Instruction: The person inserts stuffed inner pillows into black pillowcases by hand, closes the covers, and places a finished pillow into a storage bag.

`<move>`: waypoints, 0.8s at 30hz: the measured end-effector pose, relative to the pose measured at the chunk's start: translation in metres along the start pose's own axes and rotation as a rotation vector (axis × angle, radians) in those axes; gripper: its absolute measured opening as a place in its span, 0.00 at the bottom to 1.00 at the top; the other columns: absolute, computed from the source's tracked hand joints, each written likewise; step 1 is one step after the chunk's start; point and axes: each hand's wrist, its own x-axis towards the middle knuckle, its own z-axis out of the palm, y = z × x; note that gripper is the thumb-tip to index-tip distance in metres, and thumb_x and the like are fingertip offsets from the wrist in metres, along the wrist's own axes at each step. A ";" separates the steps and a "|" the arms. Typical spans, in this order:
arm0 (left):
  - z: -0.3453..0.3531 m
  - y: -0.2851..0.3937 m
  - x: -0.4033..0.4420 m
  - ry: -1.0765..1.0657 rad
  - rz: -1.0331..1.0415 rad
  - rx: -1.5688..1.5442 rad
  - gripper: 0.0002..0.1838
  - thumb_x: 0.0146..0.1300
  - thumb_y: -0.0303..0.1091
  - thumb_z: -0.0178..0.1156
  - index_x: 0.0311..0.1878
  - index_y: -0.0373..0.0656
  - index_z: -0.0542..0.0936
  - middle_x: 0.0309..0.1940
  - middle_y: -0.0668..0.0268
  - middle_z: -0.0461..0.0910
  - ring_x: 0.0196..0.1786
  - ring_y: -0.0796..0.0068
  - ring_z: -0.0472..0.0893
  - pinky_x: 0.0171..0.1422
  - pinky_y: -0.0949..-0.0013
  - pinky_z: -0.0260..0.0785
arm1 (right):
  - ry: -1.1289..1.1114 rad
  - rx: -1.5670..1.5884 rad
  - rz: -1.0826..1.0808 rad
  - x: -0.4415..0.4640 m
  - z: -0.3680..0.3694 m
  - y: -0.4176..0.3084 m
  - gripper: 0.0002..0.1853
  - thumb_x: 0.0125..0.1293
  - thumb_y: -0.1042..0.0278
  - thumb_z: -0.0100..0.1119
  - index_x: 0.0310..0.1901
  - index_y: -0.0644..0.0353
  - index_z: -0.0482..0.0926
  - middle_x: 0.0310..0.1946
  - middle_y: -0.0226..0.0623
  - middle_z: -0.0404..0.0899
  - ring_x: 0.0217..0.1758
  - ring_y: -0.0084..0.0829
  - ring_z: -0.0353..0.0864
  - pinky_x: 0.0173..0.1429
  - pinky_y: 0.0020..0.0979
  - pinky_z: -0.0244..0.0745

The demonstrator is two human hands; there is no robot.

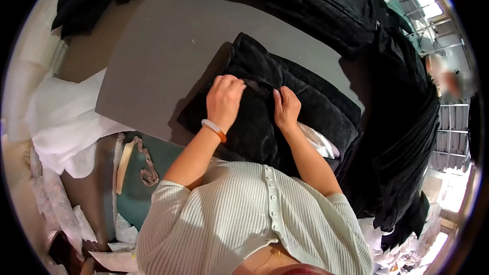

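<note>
The black plush cloth [249,135] lies on the grey desk [163,46], close to the person. It is in layers already — but the top is bumpy, and a shiny white piece [317,141] peeks out. The right hand [288,108] pinches a fold; the left hand [223,99] curls on the cloth — its grip is hard to tell.

Plush black cloth [249,132], faintly glossy

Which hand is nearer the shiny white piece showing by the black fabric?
The right. Your right hand is on the black fabric, just up and left of the shiny white piece; your left hand is farther left.
</note>
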 end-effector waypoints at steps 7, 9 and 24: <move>0.027 -0.009 0.000 -0.018 -0.168 0.201 0.11 0.53 0.30 0.70 0.37 0.39 0.79 0.38 0.60 0.77 0.42 0.54 0.79 0.46 0.58 0.73 | 0.047 0.090 -0.009 -0.001 -0.002 -0.002 0.11 0.65 0.68 0.60 0.29 0.62 0.70 0.25 0.45 0.71 0.32 0.49 0.75 0.35 0.44 0.68; 0.030 -0.008 0.001 -0.047 -0.201 0.252 0.11 0.53 0.30 0.70 0.37 0.39 0.79 0.38 0.60 0.77 0.42 0.54 0.79 0.46 0.57 0.73 | 0.054 0.109 -0.013 -0.001 -0.004 -0.002 0.11 0.65 0.68 0.60 0.29 0.62 0.71 0.26 0.45 0.72 0.32 0.49 0.75 0.35 0.43 0.69; 0.004 0.021 0.012 -0.106 -0.212 0.093 0.06 0.64 0.26 0.56 0.36 0.33 0.79 0.35 0.52 0.78 0.39 0.47 0.78 0.46 0.54 0.71 | 0.119 0.176 -0.018 0.001 -0.007 0.000 0.08 0.64 0.68 0.61 0.32 0.61 0.73 0.27 0.43 0.75 0.34 0.46 0.76 0.38 0.44 0.71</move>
